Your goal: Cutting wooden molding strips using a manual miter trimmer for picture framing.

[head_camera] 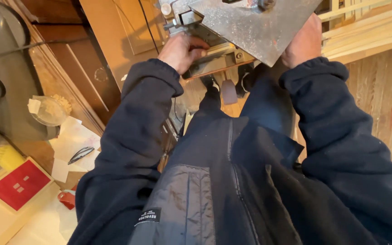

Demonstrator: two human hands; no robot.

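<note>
From the head view, we see our left hand (182, 50) with fingers curled around the edge of a metal machine part (214, 61) under the grey saw table (255, 27). Our right hand (302, 43) presses that table's edge, fingers hidden, beside stacked wooden strips (368, 31).

Speckled grey metal plate (255, 27), navy sleeves (132, 136)

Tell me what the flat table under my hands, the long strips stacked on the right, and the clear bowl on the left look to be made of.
The flat table looks like bare metal: grey, dull, speckled with dust and some rust-coloured flecks. The long strips look like unfinished pale wood, with straight grain and square edges. The clear bowl is see-through, plastic or glass; the picture cannot settle which.
</note>
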